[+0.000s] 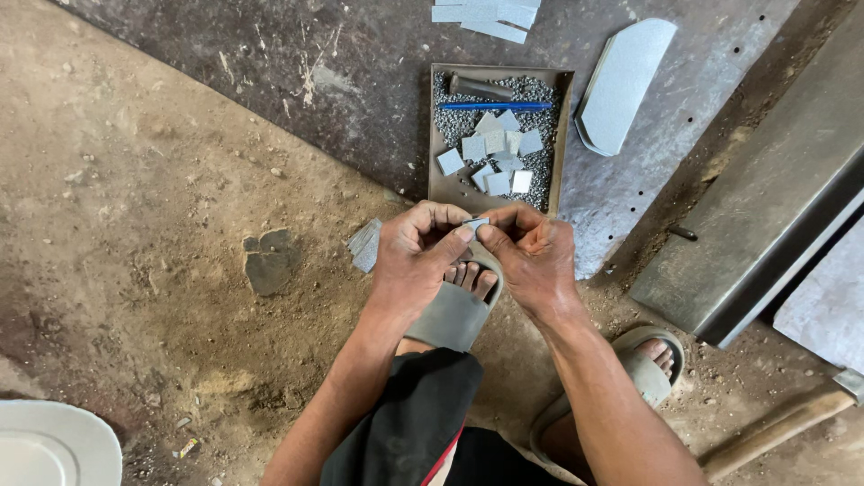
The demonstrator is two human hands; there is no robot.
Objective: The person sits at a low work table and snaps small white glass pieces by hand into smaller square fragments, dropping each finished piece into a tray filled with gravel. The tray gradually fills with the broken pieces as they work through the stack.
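The little grey square (475, 222) sits right between the two hands, just above the toes of one foot. The left hand (416, 261) pinches its left edge with thumb and fingertip. The right hand (533, 256) pinches its right edge the same way. So both hands are closed on this one small piece, and neither is nearer than the other. The piece lies flat and level, with its longer side running from one hand across to the other.

Straight ahead of the fingers, on the ground, is a shallow tray (441, 184). It is close to the hands but not touching them. In the tray lie about ten more small grey squares (496, 153) on a bed of tiny grey bits (541, 178). At the far end of the tray lie one blue pen (495, 105) and one dark stick (481, 87).

Just left of the left hand is a small stack of grey pieces (365, 245); I cannot count them. One big grey sheet with cut corners (623, 83) lies right of the tray. A few grey strips (486, 16) lie beyond the tray. Two feet wear two sandals (453, 317). One wooden handle (774, 430) lies at the lower right.
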